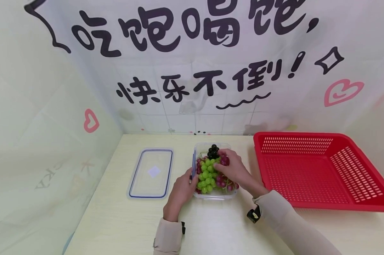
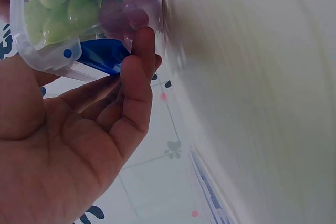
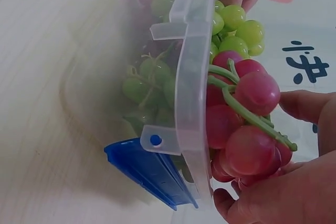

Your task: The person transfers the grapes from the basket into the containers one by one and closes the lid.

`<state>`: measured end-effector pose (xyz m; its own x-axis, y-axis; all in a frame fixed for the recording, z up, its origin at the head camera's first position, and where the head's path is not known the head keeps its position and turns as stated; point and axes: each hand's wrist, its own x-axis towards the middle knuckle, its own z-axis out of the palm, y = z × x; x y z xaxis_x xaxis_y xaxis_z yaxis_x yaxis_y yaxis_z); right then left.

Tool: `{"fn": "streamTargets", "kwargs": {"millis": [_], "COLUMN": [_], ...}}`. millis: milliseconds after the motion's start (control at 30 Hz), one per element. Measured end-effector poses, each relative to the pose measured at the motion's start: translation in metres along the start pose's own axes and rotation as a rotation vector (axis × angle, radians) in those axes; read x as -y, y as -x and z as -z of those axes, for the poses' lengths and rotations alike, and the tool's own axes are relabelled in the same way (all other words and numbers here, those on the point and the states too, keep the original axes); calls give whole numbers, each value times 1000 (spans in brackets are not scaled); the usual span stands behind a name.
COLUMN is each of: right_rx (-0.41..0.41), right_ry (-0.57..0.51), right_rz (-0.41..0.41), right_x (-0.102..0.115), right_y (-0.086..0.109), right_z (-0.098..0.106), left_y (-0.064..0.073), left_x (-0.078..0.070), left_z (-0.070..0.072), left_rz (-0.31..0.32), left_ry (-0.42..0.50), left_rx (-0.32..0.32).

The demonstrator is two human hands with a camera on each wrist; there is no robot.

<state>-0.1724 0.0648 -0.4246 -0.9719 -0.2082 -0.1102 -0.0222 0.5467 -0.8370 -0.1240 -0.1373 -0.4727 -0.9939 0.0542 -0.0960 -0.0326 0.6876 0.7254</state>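
Grapes (image 3: pixel 248 149), round, red-purple and bunched, sit at the right rim of a rectangular clear plastic box (image 1: pixel 214 197), whose long axis runs front to back. The right hand (image 1: pixel 235 170), nearer, curls thumb and fingers around them; opposite, the left hand (image 1: pixel 181 188) grips the box's left side.

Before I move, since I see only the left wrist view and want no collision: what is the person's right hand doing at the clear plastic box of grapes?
Observer: The right hand pinches a bunch of round purple-red grapes at the right side of the clear plastic box.
Operator: Does the box hold any colour of grape that my view lacks?
Observer: Yes, a small bunch of round black grapes lies near its far end.
Operator: And what stands to the right of the box?
Observer: A red rectangular plastic basket with perforated walls.
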Motion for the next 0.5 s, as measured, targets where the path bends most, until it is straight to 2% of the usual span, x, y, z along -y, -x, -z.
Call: {"fn": "streamTargets", "kwargs": {"millis": [233,500], "right_rx": [-18,-69], "right_ry": [4,14], "right_rz": [21,64], "right_x": [-3,-7], "right_y": [1,3], "right_z": [-2,-13], "left_y": [1,1], "left_x": [-1,-1], "left_z": [0,1], "left_rz": [0,-7], "left_ry": [1,-6], "left_rx": [6,1]}}
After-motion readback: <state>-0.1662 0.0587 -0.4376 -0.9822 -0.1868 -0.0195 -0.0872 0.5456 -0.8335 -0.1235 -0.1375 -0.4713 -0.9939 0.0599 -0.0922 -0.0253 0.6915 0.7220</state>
